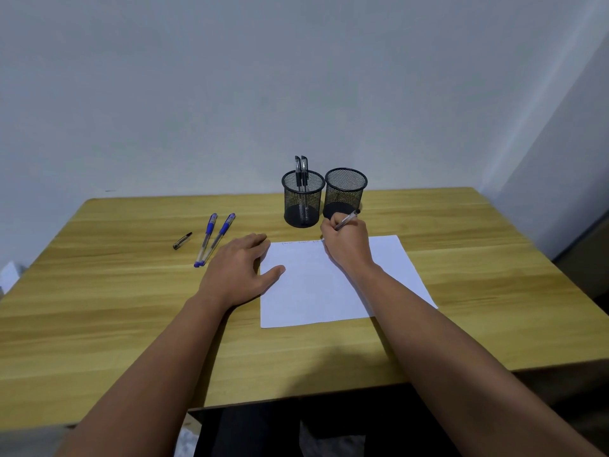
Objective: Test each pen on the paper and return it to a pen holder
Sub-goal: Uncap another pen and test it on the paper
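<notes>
1. A black pen (346,220) is gripped in the right hand (346,244), with its tip hidden behind the fingers at the far edge of the paper (333,285); its long axis is tilted up and to the right, the back end pointing toward the right holder (345,192).
2. The left hand (242,270) is laid flat, fingers relaxed and spread, with the thumb pressed on the paper's left edge; nothing is held in it.
3. The right holder stands just beyond the right hand, nearer to it than to the left hand, and appears to be empty.
4. In the left holder (303,199), touching or just beside the right one, two black pens (301,173) are stood upright.
5. Two blue pens (214,239) are lying on the desk (131,308) left of the left hand, roughly parallel, caps toward the far side; they are judged untested.
6. A loose black cap (182,241) is lying further left.
</notes>
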The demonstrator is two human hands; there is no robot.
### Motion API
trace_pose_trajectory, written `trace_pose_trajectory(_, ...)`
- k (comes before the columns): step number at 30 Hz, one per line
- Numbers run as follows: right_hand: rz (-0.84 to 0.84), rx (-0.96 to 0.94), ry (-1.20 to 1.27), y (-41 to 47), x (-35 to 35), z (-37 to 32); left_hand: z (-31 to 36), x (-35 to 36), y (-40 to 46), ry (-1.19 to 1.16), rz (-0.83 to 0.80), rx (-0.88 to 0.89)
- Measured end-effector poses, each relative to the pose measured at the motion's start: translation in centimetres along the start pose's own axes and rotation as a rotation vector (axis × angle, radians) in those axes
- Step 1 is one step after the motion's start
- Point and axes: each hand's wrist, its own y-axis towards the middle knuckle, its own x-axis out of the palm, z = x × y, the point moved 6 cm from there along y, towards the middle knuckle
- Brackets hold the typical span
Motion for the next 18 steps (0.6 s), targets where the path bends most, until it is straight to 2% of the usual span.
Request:
trace_pose_trajectory(6,0.065,0.190,0.190,0.4,-1.0,0.5,-0.1,0.0,0.1,0.002,-0.007,-0.006)
trace_pose_trajectory(10,0.068,0.202,0.243,0.3,-1.0,0.0,0.0,-0.2,0.0,0.010,-0.005,-0.006)
trace_pose_trajectory(14,-0.024,0.237,0.279,0.5,-0.5,-0.8,0.2,-0.4,-0.1,0.011,-0.028,-0.019)
trace_pose_trajectory(18,-0.054,0.165,0.331,0.4,-0.6,-3.9,0.5,-1.8,-0.3,-0.077,0.018,-0.049)
